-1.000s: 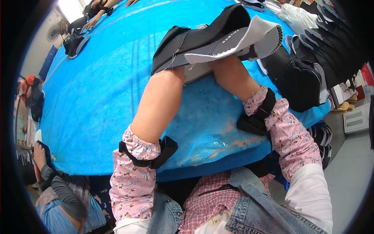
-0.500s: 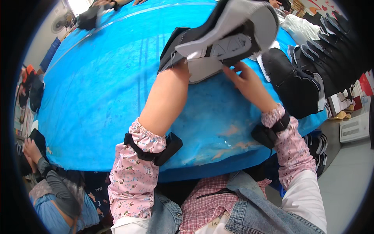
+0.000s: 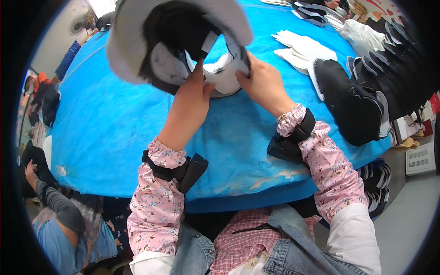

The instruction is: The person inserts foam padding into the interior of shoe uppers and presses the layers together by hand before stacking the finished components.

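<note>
A black shoe upper (image 3: 224, 82) with a whitish lining is held up over the blue-covered table, its opening turned toward me. My left hand (image 3: 190, 103) grips the near edge, thumb and forefinger on the lining. My right hand (image 3: 266, 85) pinches the same edge a little to the right, thumb inside and fingers behind, partly hidden. Blue table cover shows through the gap in the upper. Its far white part is blurred by motion.
White flat insole-shaped pieces (image 3: 307, 50) lie in a pile beyond my right hand. Black shoe uppers (image 3: 348, 101) are nested in a row along the right side. A clear plastic bag (image 3: 362, 34) sits behind them. A co-worker's arm (image 3: 64, 211) is at lower left.
The shoe upper has swung left and turned so its opening faces me. My left hand has come out from under it onto its near edge; my right hand has moved left and grips it.
</note>
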Demonstrator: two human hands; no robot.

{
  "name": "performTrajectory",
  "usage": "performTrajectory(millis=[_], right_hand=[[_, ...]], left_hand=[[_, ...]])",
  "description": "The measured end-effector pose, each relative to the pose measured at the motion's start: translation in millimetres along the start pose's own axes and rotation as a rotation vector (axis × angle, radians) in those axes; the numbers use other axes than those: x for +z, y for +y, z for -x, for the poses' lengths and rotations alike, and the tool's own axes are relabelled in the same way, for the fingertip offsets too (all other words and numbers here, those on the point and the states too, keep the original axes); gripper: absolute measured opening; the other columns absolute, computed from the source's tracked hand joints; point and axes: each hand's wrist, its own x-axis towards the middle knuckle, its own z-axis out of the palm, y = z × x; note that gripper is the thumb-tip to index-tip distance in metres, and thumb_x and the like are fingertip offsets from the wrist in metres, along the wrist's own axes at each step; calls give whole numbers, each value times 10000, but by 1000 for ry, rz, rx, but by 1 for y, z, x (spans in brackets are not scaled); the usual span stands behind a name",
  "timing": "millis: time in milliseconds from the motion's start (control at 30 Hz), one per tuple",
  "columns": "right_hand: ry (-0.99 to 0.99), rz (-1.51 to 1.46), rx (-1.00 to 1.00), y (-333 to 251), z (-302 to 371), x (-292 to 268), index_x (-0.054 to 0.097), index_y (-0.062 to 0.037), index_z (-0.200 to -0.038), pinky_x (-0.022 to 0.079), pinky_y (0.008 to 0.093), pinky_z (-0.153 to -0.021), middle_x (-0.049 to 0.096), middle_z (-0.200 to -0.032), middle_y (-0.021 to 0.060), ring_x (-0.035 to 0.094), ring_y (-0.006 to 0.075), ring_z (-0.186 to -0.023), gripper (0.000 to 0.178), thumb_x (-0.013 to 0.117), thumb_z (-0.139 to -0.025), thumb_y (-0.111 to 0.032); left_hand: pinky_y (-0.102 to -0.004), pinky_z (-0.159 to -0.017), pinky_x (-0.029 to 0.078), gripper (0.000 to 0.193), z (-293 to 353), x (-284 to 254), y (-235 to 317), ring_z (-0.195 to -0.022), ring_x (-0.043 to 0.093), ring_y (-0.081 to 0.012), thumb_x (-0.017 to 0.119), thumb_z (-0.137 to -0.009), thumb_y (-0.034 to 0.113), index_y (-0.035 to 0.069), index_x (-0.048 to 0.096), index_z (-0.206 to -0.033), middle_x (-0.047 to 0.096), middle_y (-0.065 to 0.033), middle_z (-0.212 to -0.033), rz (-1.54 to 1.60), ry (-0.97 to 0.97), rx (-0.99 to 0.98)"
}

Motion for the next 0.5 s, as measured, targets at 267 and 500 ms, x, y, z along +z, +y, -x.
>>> performTrajectory(millis=[267,500], right_hand=[[8,111,-291,-10,-7,8,518,-32,-1162,489,382,-551,625,-683,145,629,294,-634,449,560,-715,-35],[-49,150,-298,-5,-8,6,502,-25,-1170,493,379,-563,631,-701,145,631,293,-653,455,563,-719,-40]], left_hand=[[-319,-707,423,418,12,-3,-20,-778,518,-267,568,-858,140,-1,471,-1239,508,-160,-923,-136,73,81],[-330,-684,461,345,10,-16,-20,-784,602,-263,594,-830,167,-36,561,-1107,594,-172,-868,56,-13,-131]])
